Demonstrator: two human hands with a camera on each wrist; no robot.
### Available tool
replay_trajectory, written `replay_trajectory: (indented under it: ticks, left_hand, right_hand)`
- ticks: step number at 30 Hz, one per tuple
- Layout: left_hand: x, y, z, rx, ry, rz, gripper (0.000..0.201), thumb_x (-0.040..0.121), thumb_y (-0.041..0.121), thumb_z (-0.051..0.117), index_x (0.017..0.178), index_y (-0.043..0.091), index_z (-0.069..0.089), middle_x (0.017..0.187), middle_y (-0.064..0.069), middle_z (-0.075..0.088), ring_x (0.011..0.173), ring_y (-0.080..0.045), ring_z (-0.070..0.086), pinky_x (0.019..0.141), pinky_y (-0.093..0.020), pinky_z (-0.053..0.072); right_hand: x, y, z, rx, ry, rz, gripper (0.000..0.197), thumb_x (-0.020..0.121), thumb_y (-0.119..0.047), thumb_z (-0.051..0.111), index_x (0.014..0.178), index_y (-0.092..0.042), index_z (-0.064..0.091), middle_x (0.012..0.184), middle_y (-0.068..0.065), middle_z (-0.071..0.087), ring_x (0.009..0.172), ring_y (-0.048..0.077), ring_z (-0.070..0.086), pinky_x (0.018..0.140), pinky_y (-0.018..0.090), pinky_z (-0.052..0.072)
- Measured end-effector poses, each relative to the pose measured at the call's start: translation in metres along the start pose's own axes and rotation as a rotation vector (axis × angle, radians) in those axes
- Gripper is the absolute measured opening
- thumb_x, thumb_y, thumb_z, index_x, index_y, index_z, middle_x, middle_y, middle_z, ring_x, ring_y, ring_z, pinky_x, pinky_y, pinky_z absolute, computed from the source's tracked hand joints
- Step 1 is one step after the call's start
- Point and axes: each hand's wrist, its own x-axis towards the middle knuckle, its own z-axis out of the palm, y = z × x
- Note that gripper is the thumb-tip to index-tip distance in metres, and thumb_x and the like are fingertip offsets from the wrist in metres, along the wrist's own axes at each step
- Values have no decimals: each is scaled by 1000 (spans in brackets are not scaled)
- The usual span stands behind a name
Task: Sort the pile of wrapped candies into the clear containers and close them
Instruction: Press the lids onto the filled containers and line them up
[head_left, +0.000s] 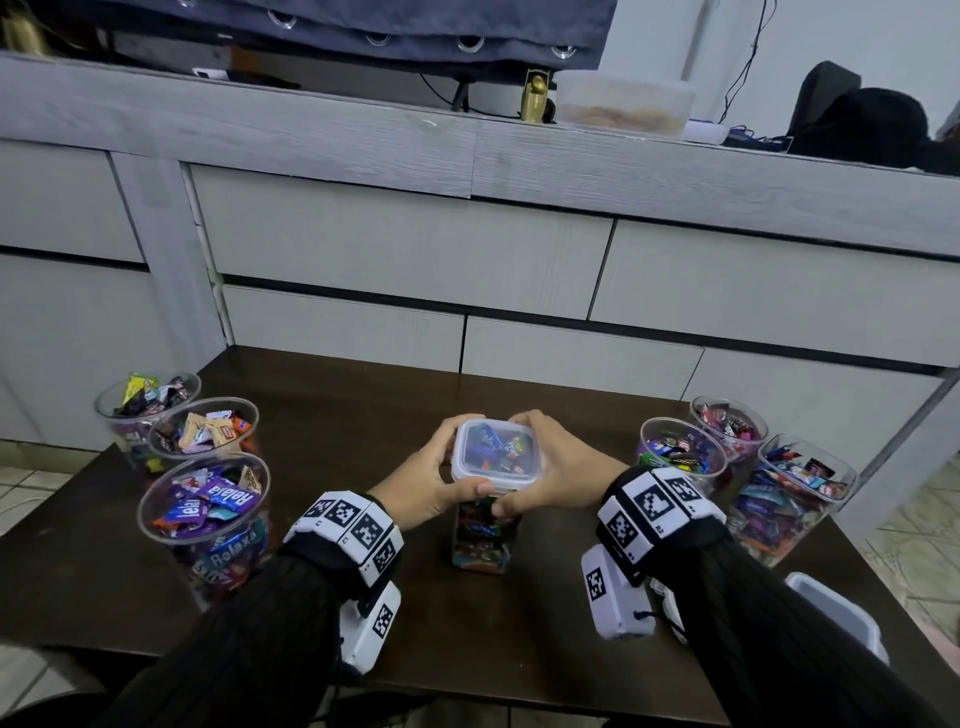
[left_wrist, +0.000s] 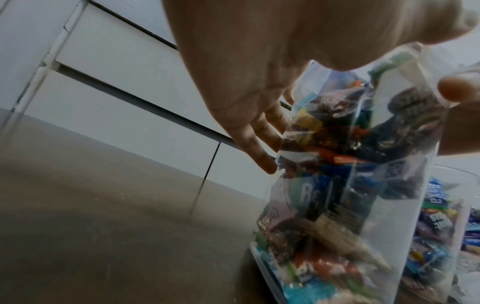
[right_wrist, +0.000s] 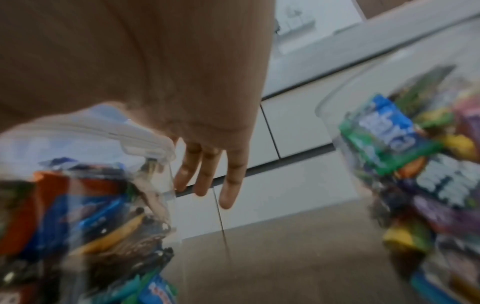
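Where viewed from the head, count one jar (head_left: 480, 535), upright at the middle of the table (head_left: 363, 405), filled with candies (head_left: 218, 499) and capped by one square lid (head_left: 496, 452). Count two hands on that lid: left hand (head_left: 431, 473) on its left side, right hand (head_left: 563, 467) on its right side, fingers curled over the far edge, thumbs against the near edge, both grasping. Count six open cups, all filled: three left cups (head_left: 218, 566) in a cluster at the left table edge, three right cups (head_left: 769, 525) in a cluster near the right edge. Note bare tabletop between each cluster and the jar, and more in front of the jar toward the cabinet (head_left: 389, 249). Note one white-rimmed piece (head_left: 831, 613) at the near right edge; lid or tub not determinable.

Where viewed from the left wrist, find the left hand (left_wrist: 246, 61) over the top of the jar (left_wrist: 350, 185), with its fingers (left_wrist: 259, 152) down the far wall, touching it. Count one further fingertip on the right wall; owner not determinable. Count one cup (left_wrist: 454, 185) behind the jar. Note open table (left_wrist: 103, 226) to the left.

Where viewed from the right wrist (blurred), find the right hand (right_wrist: 155, 72) on the lid (right_wrist: 116, 131) of the jar (right_wrist: 103, 205), with three fingers (right_wrist: 231, 185) reaching down past the lid edge. Count one cup (right_wrist: 389, 144) at right, apart from the jar, with bare table (right_wrist: 285, 257) between.
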Motion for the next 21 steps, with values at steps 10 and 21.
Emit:
replay_trajectory:
  ticks: [10, 21]
  left_hand:
    - [6, -25, -6, 308, -42, -67, 100, 59, 28, 93, 137, 46, 33, 128, 20, 57, 118, 8, 53, 106, -27, 43]
    - [11, -49, -2, 1087, -78, -517, 87, 83, 65, 60, 153, 27, 24, 163, -1, 13, 151, -21, 11, 119, -48, 19]
  right_hand:
    - [-28, -36, 31, -783, 275, -201, 74, 79, -34, 70, 140, -24, 29, 145, 4, 32, 128, 26, 34, 100, 40, 37]
    - [21, -20, 17, -821, 342, -17, 63, 84, -16, 65, 138, -15, 31, 146, 12, 33, 129, 31, 37, 97, 42, 44]
